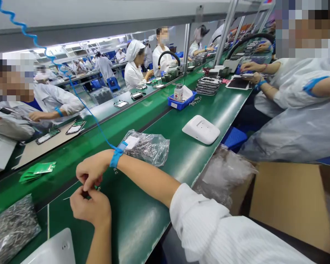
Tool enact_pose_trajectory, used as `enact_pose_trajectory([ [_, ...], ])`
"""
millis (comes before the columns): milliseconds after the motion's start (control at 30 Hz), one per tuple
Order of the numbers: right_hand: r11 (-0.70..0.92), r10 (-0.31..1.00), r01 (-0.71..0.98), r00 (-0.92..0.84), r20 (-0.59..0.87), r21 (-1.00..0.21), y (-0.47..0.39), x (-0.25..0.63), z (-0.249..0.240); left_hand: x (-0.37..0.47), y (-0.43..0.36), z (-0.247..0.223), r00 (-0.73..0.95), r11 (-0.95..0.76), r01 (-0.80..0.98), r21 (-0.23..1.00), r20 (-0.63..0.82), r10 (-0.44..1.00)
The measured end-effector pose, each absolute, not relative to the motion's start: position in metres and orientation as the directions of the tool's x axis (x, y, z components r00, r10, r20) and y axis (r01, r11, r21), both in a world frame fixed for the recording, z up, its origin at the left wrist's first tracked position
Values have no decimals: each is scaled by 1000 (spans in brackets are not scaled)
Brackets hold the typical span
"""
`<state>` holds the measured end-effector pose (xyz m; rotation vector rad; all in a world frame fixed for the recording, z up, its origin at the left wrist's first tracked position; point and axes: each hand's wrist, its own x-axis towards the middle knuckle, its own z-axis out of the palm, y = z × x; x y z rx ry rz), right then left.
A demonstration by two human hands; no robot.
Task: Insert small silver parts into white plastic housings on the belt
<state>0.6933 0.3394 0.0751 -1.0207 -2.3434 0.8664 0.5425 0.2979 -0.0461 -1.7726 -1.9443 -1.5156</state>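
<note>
My right hand (95, 168) is bent down at the wrist with its fingers pinched together. It wears a blue wrist strap (116, 156) with a coiled blue cord. Just below, my left hand (90, 207) is also closed, its fingertips meeting those of the right. Whatever they hold is small and mostly hidden; a bit of green and white shows by the fingertips, and a thin pale sliver sticks out to the left. A clear bag of small metal parts (151, 148) lies beyond my right wrist. At the lower left is another bag of metal parts (11, 231).
White plastic housings lie on the green bench at right (200, 129) and bottom left (55, 249). Green circuit boards (38, 171) rest on the belt. A blue tray (181, 101) holds a bottle. Co-workers sit across and at right; a cardboard box (288, 201) stands beside the bench.
</note>
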Motion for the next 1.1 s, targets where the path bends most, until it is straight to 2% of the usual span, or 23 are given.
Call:
enact_pose_trajectory([
  [133,483,789,475,-600,131,-735,340,703,78,542,297,-45,-298,-212,789,577,661,689],
  [267,526,750,436,-643,156,-730,351,689,77,543,300,-44,-201,-310,765,564,667,717],
  [367,578,764,442,-589,265,-686,345,692,74,547,303,-47,47,-383,798,465,586,809],
  [433,606,775,437,-514,368,-665,325,710,68,551,302,-51,298,-484,811,329,478,826],
  [500,584,801,405,-429,418,-703,292,738,60,555,300,-53,448,-549,810,205,387,806],
  [567,495,865,418,-316,389,-762,252,776,52,558,298,-54,471,-549,819,166,351,809],
  [667,340,934,534,-99,342,-774,198,842,40,559,297,-54,448,-528,824,206,335,829],
  [767,110,937,745,142,318,-658,164,907,27,558,298,-53,459,-535,822,196,329,825],
  [833,-181,841,789,434,323,-588,153,944,16,558,298,-53,477,-545,821,170,318,819],
  [900,-350,720,736,607,336,-579,149,969,2,557,297,-52,487,-547,823,154,304,819],
  [1000,-453,583,636,742,331,-625,148,986,-17,557,296,-52,484,-541,828,148,301,822],
  [1100,-477,503,552,809,302,-684,152,984,-25,556,296,-54,480,-542,826,158,310,821],
])
